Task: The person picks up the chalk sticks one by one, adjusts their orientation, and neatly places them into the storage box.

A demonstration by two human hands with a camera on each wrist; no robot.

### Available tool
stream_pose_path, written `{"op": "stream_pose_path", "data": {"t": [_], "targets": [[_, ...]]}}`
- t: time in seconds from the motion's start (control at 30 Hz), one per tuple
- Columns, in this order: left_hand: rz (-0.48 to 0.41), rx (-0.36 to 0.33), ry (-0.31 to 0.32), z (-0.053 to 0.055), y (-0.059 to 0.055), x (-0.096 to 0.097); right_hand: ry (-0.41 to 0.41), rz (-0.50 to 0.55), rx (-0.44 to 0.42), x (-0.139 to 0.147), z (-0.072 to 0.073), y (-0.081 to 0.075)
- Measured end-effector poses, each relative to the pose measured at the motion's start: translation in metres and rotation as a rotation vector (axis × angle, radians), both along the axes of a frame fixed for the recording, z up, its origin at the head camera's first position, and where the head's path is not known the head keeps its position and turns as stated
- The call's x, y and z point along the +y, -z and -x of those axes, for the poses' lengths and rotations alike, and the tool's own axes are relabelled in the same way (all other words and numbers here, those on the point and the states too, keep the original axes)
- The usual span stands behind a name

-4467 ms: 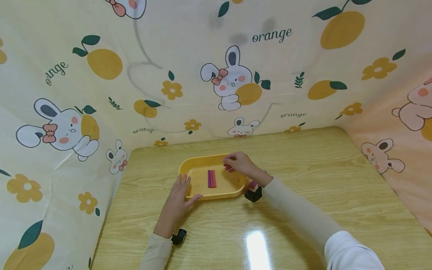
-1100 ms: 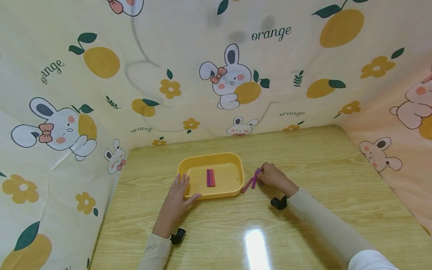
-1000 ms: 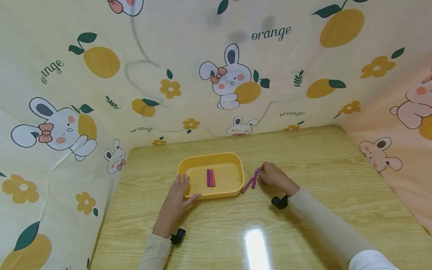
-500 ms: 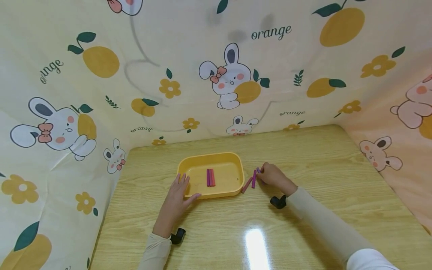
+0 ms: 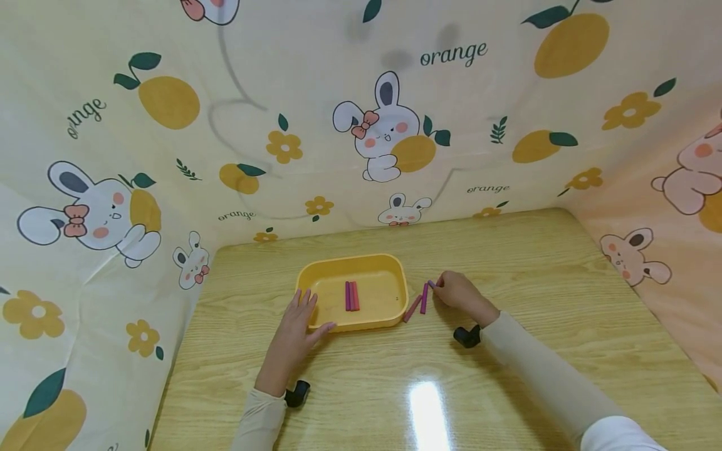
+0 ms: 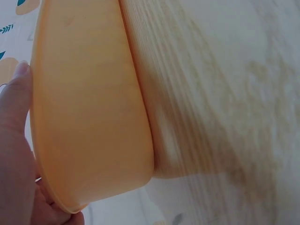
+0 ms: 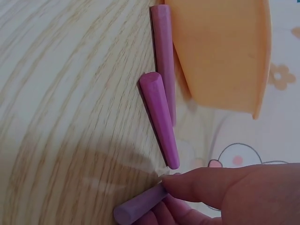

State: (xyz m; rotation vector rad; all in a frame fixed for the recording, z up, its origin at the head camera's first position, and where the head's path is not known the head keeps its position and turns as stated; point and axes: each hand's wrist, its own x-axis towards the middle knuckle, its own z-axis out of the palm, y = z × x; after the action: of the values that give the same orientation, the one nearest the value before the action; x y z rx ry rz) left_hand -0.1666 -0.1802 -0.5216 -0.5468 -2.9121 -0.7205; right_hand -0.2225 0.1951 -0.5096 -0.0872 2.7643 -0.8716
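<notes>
My right hand (image 5: pixel 459 292) pinches a lilac crayon (image 7: pixel 140 205) between thumb and fingers, low over the table. Beside it on the table lie a magenta crayon (image 7: pixel 159 119) and a dusty pink crayon (image 7: pixel 162 56), close to the right end of a yellow tray (image 5: pixel 389 322). Three crayons (image 5: pixel 352 295), purple to coral pink, lie side by side inside the tray. At the tray's near left corner rests my left hand (image 5: pixel 295 322), its fingers spread over the left rim and its thumb along the front rim. The left wrist view shows the thumb on the rim.
The wooden table (image 5: pixel 524 269) reaches to a patterned cloth (image 5: pixel 316 75) behind and at both sides. Black wrist cameras (image 5: pixel 467 337) sit on both wrists. A bright glare spot lies on the table in front.
My right hand has moved from above the tray to the table on the right, where it now pinches the lilac crayon. Lately that crayon has turned slightly. My left hand stays put.
</notes>
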Motion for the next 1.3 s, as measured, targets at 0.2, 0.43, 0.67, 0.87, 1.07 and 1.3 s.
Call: {"op": "stream_pose_path", "data": {"t": [0.2,0.43,0.67,0.87,1.07,1.3], "targets": [[-0.002,-0.008,-0.004,0.000,-0.001,0.000,0.007,0.031,-0.010,0.006,0.001,0.000],[0.005,0.001,0.001,0.000,-0.002,0.001,-0.028,0.166,-0.028,0.017,0.005,-0.003],[0.005,-0.002,0.000,0.000,-0.004,0.001,-0.018,0.451,-0.167,0.026,0.008,-0.003],[0.009,-0.004,0.002,-0.001,-0.006,0.002,-0.020,0.578,-0.213,0.030,0.009,-0.010],[0.006,0.003,0.003,-0.002,-0.005,0.002,-0.014,0.636,-0.220,0.028,0.010,-0.020],[0.017,-0.007,0.001,-0.002,-0.004,0.002,-0.001,0.690,-0.218,0.022,0.010,-0.032]]}}
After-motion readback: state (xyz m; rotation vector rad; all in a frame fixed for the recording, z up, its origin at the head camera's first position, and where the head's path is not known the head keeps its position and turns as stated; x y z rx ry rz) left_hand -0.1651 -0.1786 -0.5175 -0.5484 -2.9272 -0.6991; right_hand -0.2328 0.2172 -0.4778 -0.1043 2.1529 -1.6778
